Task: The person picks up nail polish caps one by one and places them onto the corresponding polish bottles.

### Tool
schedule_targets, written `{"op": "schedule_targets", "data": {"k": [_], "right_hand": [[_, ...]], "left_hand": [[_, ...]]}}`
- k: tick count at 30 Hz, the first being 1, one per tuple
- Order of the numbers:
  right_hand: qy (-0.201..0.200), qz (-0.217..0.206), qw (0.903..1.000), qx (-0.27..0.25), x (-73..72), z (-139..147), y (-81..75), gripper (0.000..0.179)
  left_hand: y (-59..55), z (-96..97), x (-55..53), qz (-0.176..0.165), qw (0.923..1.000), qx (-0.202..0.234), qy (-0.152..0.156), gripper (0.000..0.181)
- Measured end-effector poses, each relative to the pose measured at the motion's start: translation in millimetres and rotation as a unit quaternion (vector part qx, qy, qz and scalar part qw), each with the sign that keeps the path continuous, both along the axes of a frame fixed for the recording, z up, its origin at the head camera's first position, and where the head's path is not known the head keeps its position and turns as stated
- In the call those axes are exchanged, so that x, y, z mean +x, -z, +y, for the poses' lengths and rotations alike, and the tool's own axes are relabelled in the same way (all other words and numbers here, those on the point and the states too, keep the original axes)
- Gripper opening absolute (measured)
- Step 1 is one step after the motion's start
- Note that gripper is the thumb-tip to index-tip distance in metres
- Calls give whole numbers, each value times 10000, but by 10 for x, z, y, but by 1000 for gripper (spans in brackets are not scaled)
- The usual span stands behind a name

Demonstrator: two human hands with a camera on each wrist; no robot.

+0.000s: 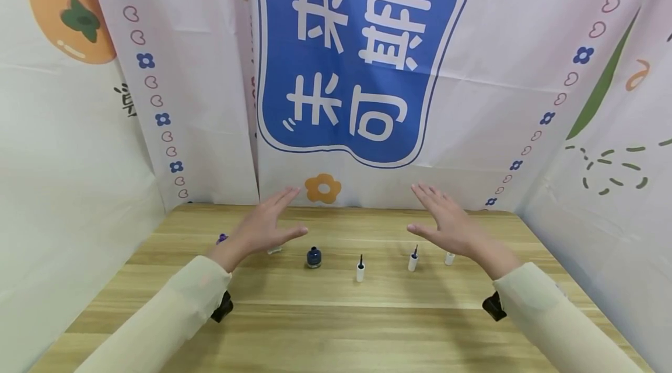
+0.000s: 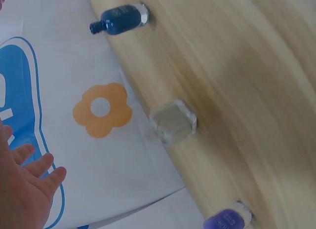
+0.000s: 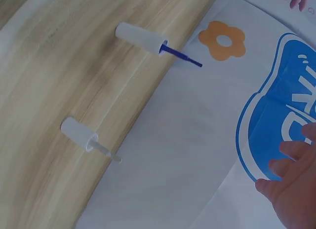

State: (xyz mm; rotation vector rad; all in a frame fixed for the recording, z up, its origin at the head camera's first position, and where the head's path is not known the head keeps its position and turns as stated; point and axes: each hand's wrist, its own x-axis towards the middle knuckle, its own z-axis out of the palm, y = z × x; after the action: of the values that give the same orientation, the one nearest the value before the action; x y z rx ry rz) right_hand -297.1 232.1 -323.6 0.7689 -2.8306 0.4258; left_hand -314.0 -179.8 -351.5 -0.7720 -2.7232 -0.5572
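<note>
Both hands are raised over the table with fingers extended, holding nothing. My left hand (image 1: 265,224) hovers on the left, near an uncapped clear nail polish bottle (image 2: 174,123). A purple bottle (image 2: 227,220) sits further left, partly hidden by that hand in the head view. Toward the middle stands an open dark blue nail polish bottle (image 1: 314,258). Two white brush caps, one near the centre (image 1: 360,272) and another to its right (image 1: 413,261), stand upside down with brushes pointing up. My right hand (image 1: 448,224) is above a third white cap (image 1: 450,258), overlapping its brush in the head view.
The wooden table (image 1: 315,332) ends at the back against a printed white cloth (image 1: 472,128). Cloth also hangs along the left and right sides. A small black wrist device (image 1: 223,307) shows under the left sleeve, and another (image 1: 494,306) under the right.
</note>
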Motion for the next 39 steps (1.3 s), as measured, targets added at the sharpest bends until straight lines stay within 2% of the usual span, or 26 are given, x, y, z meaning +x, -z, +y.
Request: {"op": "schedule_targets", "data": {"k": [3,9,14,17,22,28,35,39], "right_hand": [[4,33,9993,-359,44,-16,32,86],[-200,324,9959,-825,123,-83,113,84],[-403,260,9897,-1348,173,-175,191,81],[-596,132,9821,-1782,199,-233,247,79],[-840,-233,9639,-2514,231,-337,354,75],[-513,-910,9441,-3128,287,-480,453,68],[-175,-1348,9288,-3448,319,-620,594,64],[175,-1712,9135,-3687,342,-711,667,62]], "left_hand": [[56,17,19,9,9998,185,44,94],[171,38,60,-218,9983,532,30,94],[254,65,99,-377,9957,847,80,87],[305,86,119,-538,9914,1176,193,81],[384,117,129,-884,9807,1704,371,79],[477,181,143,-1282,9687,2107,291,77],[582,294,191,-1761,9503,2564,-111,73],[646,352,213,-1813,9452,2699,-310,71]]}}
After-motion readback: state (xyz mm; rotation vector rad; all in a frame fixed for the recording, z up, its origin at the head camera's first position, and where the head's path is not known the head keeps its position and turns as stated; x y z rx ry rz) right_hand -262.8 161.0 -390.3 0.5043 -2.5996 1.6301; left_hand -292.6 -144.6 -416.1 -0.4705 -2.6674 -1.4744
